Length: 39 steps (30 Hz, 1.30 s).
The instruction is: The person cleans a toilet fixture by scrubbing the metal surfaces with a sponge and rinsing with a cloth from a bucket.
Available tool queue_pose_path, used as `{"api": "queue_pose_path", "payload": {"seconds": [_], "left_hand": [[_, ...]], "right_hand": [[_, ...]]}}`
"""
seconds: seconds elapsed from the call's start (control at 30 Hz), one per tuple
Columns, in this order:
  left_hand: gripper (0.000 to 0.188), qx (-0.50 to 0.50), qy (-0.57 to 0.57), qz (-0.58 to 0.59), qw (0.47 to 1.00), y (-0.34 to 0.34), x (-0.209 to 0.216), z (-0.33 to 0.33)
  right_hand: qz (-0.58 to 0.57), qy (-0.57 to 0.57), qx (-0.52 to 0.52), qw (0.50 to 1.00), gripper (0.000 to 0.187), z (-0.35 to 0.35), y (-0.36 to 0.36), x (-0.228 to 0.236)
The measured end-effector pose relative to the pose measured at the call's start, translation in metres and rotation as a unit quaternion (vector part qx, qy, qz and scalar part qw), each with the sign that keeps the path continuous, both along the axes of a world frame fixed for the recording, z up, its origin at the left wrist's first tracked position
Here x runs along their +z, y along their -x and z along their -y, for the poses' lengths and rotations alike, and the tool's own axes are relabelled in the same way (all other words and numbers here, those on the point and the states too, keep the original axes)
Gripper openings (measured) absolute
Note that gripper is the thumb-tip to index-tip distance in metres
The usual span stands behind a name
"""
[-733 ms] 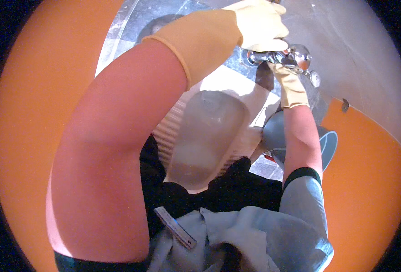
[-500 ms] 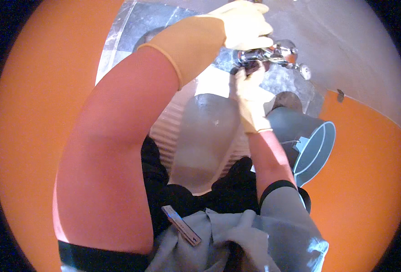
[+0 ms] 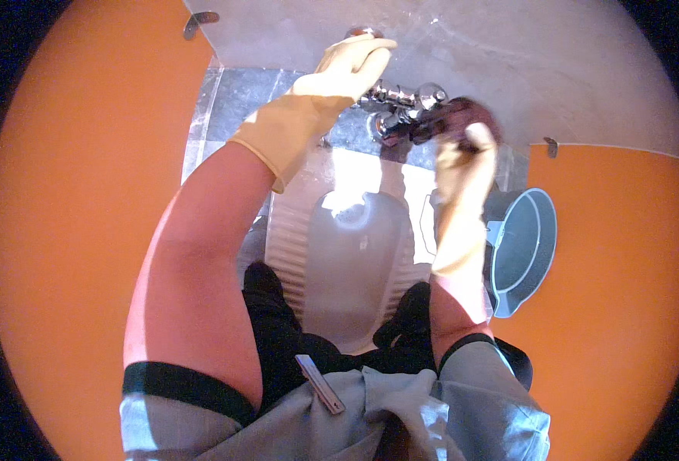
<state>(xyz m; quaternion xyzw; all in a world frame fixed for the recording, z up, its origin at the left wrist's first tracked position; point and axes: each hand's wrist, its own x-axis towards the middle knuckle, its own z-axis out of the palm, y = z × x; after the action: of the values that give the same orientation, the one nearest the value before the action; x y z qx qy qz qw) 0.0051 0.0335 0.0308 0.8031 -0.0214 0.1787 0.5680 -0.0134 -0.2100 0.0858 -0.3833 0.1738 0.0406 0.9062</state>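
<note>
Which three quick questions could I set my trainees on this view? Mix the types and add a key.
1. Multiple choice: What does the right hand hold beside the chrome plumbing fitting?
a) a long-handled brush
b) a dark red cloth or pad
c) a green hose

2. True or false: The blue bucket is to the right of the squat toilet.

3. Short answer: What covers the left hand?

Key:
1. b
2. True
3. A pale yellow rubber glove
</note>
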Motion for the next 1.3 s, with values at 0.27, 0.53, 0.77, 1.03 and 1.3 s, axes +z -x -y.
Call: {"api": "queue_pose_path", "payload": {"seconds": [0.27, 0.53, 0.77, 1.03, 1.3], "left_hand": [[0.035, 0.062, -0.039, 0.102, 0.992, -0.002, 0.008, 0.014], [0.037, 0.132, 0.131, 0.023, 0.982, 0.023, -0.009, 0.030], [0.045, 0.185, 0.153, -0.009, 0.971, 0.061, -0.001, 0.041], [0.040, 0.207, 0.250, -0.100, 0.940, 0.113, 0.017, 0.038], [0.036, 0.251, 0.251, -0.168, 0.920, 0.143, 0.038, 0.047]], "right_hand": [[0.316, 0.068, 0.092, 0.942, 0.019, 0.033, -0.083, 0.102], [0.256, 0.805, 0.364, 0.393, 0.058, 0.016, -0.114, -0.005], [0.162, 0.824, 0.473, 0.268, 0.062, -0.001, -0.158, -0.021], [0.189, 0.806, 0.364, 0.427, 0.060, 0.029, -0.141, -0.018], [0.402, 0.838, 0.164, 0.330, 0.041, 0.082, -0.112, 0.015]]}}
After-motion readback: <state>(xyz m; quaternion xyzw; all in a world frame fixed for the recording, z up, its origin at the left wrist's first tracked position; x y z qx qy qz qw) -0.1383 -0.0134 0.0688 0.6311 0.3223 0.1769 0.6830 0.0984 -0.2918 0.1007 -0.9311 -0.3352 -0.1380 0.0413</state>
